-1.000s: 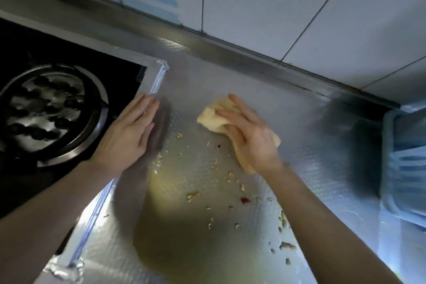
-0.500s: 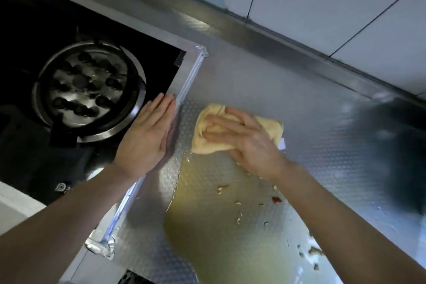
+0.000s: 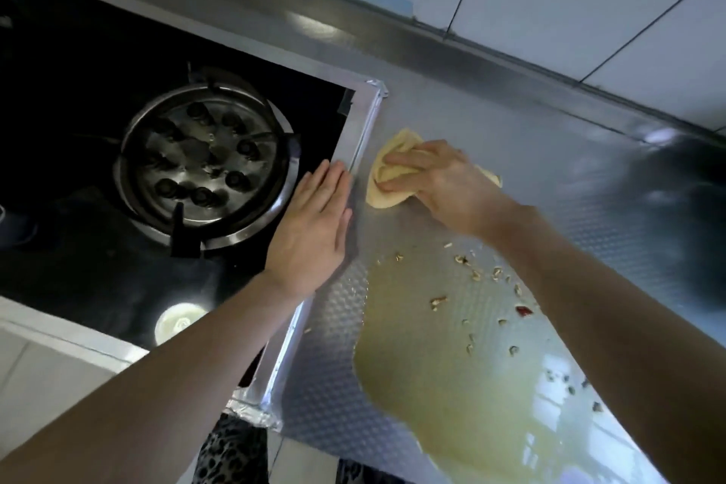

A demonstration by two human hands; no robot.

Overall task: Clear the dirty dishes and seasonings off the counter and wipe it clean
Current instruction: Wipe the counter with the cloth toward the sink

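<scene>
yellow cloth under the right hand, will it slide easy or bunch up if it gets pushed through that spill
The yellow cloth looks soft and floppy: it is crumpled under the right hand, so it would probably bunch rather than stay flat. On the smooth wet counter it likely slides easily. Pushed into the yellowish spill, it would probably soak up liquid and get heavier.

Cloth [image 3: 387,185] on counter [image 3: 550,177], right of stove [image 3: 200,169]

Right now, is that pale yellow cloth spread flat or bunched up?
Bunched up. The pale yellow cloth lies crumpled in folds under the right hand, whose fingers press it onto the textured steel counter beside the stove's edge.
</scene>
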